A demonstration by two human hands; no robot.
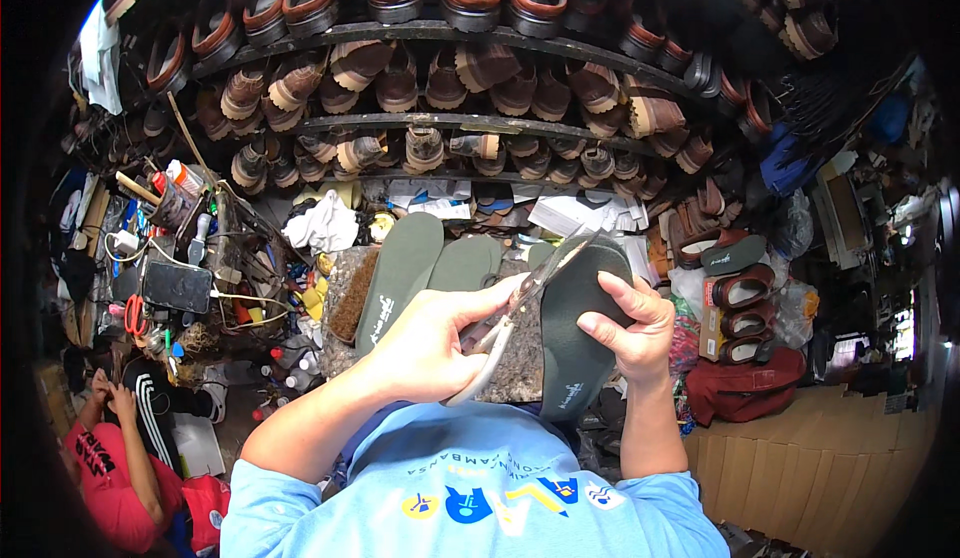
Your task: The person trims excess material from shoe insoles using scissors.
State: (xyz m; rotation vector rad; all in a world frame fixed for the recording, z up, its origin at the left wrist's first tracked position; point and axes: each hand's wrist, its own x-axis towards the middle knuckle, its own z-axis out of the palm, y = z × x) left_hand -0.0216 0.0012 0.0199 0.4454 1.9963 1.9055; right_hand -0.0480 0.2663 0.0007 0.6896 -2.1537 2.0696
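My left hand [450, 333] is wrapped round the handles of a large pair of worn metal scissors [530, 303]. Their blades point up and to the right, over the edge of a dark green shoe insole [580, 333]. That insole is gripped near its right edge by my right hand [635, 328], thumb on top and some fingers hidden beneath. Whether the blades bite into it I cannot tell. Two more green insoles, a left one [405, 263] and a shorter-looking one [465, 266], lie beyond my left hand on a rough speckled block [515, 383].
A brown bristle brush [352, 308] lies left of the insoles. Shelves of brown shoes [420, 83] rise ahead. A phone [177, 286] and red-handled scissors [135, 315] sit in clutter at left. Cardboard [800, 468] spreads at right. Another person in red [115, 478] sits lower left.
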